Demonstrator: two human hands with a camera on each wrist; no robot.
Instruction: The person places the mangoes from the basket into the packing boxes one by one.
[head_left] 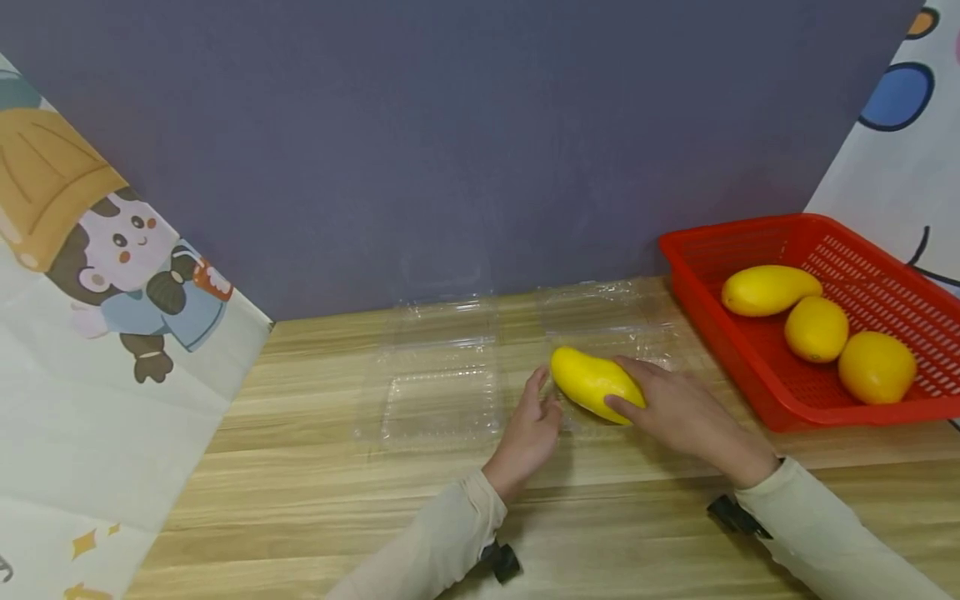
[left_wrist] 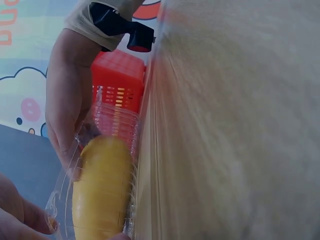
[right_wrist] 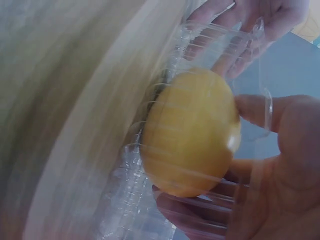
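In the head view a yellow mango [head_left: 596, 383] lies over the front half of the right-hand clear plastic clamshell box [head_left: 600, 312], tilted toward its left side. My right hand [head_left: 678, 412] grips the mango's right end between thumb and fingers. At the box's left side my left hand [head_left: 528, 433] rests near the mango's other end, its fingers fairly straight. The right wrist view shows the mango [right_wrist: 192, 132] through the clear wall, with the left hand [right_wrist: 245, 30] beyond. A second clamshell box [head_left: 438, 404] stands opened to the left.
A red plastic basket [head_left: 780, 412] at the right holds another mango [head_left: 771, 290] and two round yellow-orange fruits, one of them a fruit [head_left: 877, 367] near the front. A grey wall [head_left: 450, 150] rises behind the wooden table [head_left: 285, 467]. A printed cloth [head_left: 67, 433] borders the left side.
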